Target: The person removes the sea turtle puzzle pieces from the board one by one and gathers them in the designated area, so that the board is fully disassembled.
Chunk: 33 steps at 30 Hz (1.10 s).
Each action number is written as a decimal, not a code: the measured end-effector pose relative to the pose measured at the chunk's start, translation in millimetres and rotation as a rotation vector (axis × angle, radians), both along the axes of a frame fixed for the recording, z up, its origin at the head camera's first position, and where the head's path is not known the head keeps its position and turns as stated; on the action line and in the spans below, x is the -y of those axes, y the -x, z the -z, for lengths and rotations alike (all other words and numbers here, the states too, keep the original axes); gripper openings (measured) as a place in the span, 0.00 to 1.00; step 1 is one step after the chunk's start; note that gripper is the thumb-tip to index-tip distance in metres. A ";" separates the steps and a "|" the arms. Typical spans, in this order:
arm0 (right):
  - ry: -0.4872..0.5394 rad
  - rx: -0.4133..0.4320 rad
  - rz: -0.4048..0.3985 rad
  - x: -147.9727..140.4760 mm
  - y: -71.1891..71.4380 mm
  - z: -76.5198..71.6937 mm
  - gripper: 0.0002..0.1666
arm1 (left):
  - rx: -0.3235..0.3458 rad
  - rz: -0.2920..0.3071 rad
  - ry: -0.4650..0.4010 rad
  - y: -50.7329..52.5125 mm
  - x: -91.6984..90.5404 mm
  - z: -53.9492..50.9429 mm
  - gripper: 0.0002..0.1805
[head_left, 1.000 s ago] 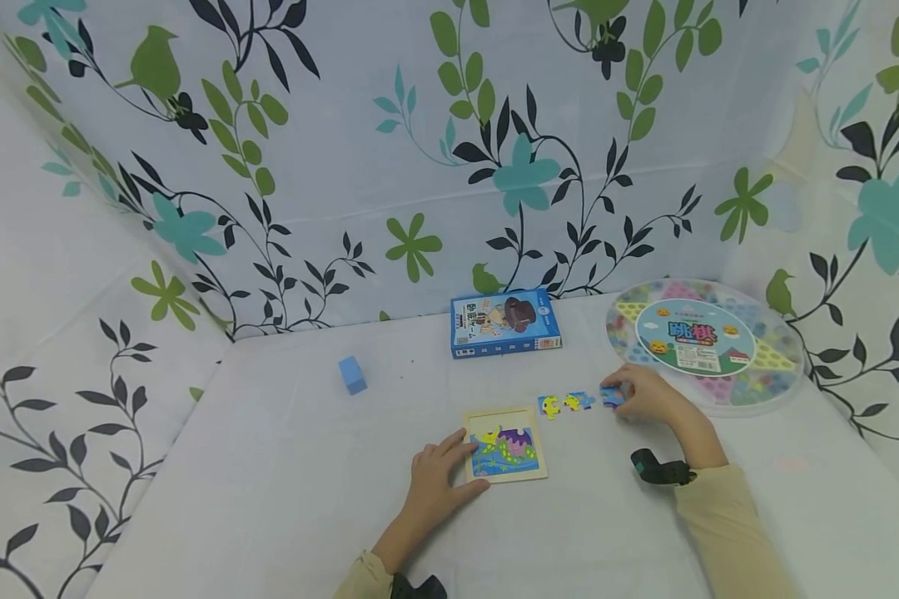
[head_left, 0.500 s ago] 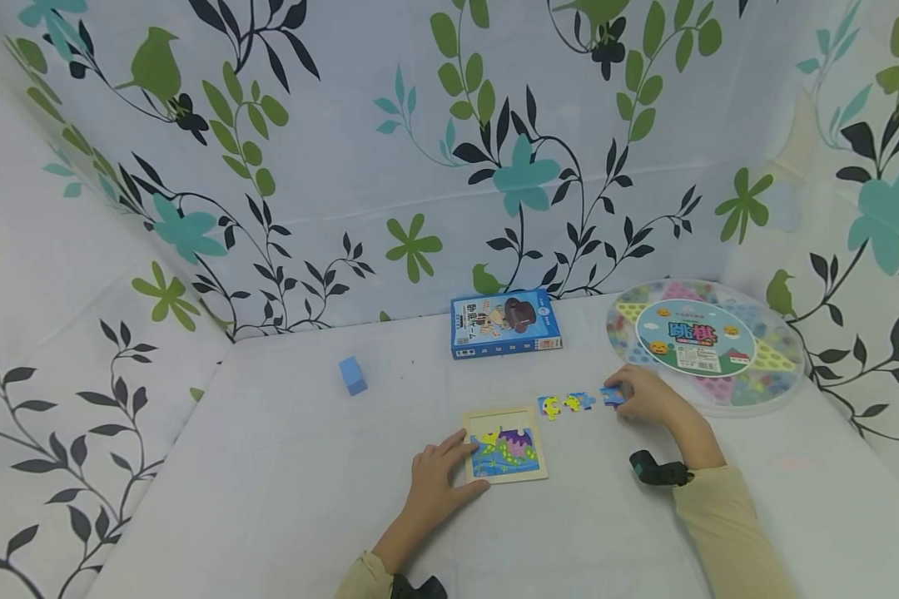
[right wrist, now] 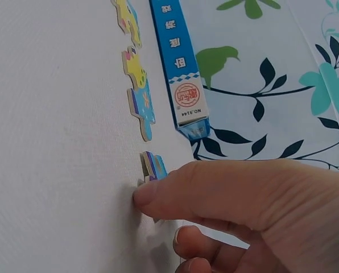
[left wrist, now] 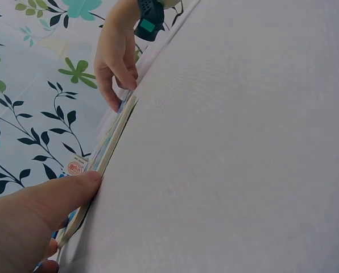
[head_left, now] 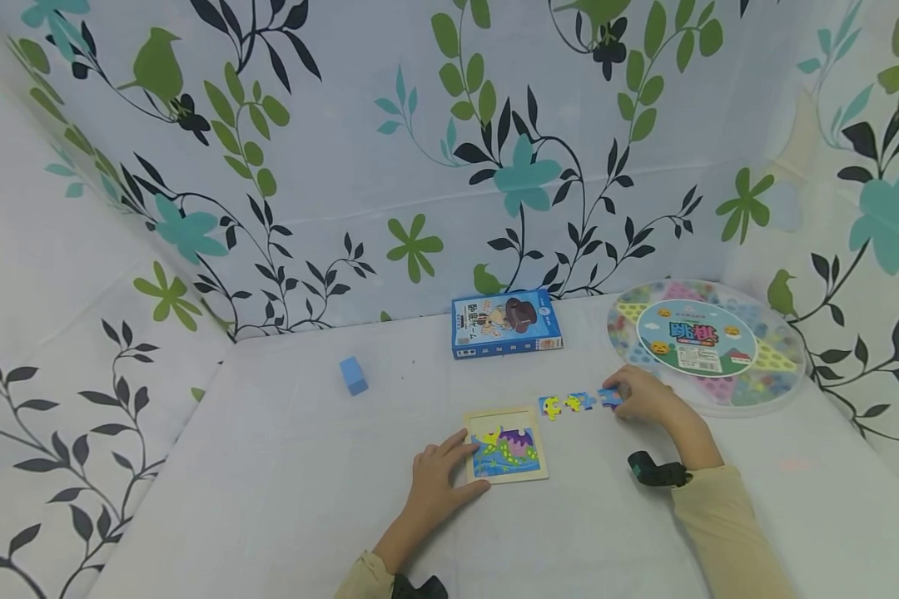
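A small jigsaw in a pale wooden frame (head_left: 506, 479) lies on the white table, its lower part filled with a colourful picture and its top part bare. My left hand (head_left: 436, 482) holds the frame at its left side, the thumb along the near edge and fingertips at the left rim; in the left wrist view the thumb (left wrist: 73, 190) presses on the frame's edge. My right hand (head_left: 648, 395) pinches a blue and purple puzzle piece (right wrist: 158, 164) between thumb and fingers, at the table surface. Two loose yellow and blue pieces, one (head_left: 550, 406) and another (head_left: 580, 401), lie to its left.
A blue game box (head_left: 505, 324) lies behind the pieces. At the back right is a round, clear-covered board game (head_left: 704, 337), close to my right hand. A blue block (head_left: 353, 376) sits at the left. Patterned cloth (head_left: 307, 166) hangs behind the table.
My right hand and the pinched puzzle piece have shifted very slightly to the left. The left hand and the frame stay as they were.
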State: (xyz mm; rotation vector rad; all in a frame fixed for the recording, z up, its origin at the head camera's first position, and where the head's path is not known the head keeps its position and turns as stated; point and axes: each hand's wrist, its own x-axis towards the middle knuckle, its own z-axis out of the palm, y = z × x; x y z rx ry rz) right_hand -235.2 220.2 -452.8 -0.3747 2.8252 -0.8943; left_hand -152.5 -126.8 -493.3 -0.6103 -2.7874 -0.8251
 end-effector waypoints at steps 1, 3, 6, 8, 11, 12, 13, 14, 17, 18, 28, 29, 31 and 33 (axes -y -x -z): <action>-0.002 0.002 0.001 0.1 -0.2 -0.3 0.23 | -0.004 0.001 0.002 -0.1 0.0 0.1 0.30; -0.004 0.005 0.001 0.4 -0.6 -1.2 0.23 | -0.014 0.003 0.003 -0.1 0.0 0.3 0.30; -0.012 0.011 0.000 1.2 -1.2 -3.4 0.23 | -0.029 0.005 0.004 0.1 0.3 0.6 0.30; -0.020 0.018 0.001 2.1 -1.3 -5.1 0.23 | -0.034 0.006 -0.003 0.4 0.4 0.8 0.29; -0.033 0.033 0.003 3.7 -1.3 -8.1 0.24 | -0.041 0.003 -0.002 0.9 0.4 0.6 0.29; -0.031 0.032 0.004 4.2 -1.3 -9.1 0.25 | -0.042 0.004 -0.001 0.9 0.5 0.6 0.29; -0.024 0.034 0.014 4.8 -1.4 -10.2 0.25 | -0.040 0.003 0.000 0.9 0.5 0.5 0.29; -0.014 0.028 0.021 5.6 -1.6 -11.5 0.26 | -0.038 0.002 0.005 0.8 0.5 0.4 0.30; 0.045 -0.040 0.037 9.4 -2.4 -16.8 0.25 | -0.021 0.004 0.002 0.4 0.3 -0.5 0.30; 0.066 -0.074 0.041 11.5 -2.9 -19.2 0.25 | -0.013 0.005 0.000 0.2 0.2 -0.8 0.30; 0.264 -0.236 0.065 59.4 -12.0 -31.9 0.18 | 0.032 -0.006 -0.020 0.5 0.3 -1.2 0.31; 0.279 -0.241 0.059 64.9 -12.7 -31.1 0.18 | 0.031 -0.006 -0.024 0.4 0.3 -1.2 0.31; 0.299 -0.256 0.040 76.0 -14.7 -30.2 0.17 | 0.032 -0.002 -0.036 0.1 0.3 -1.2 0.31; 0.315 -0.272 0.012 86.7 -16.5 -28.1 0.16 | 0.034 0.006 -0.056 0.0 0.4 -1.2 0.30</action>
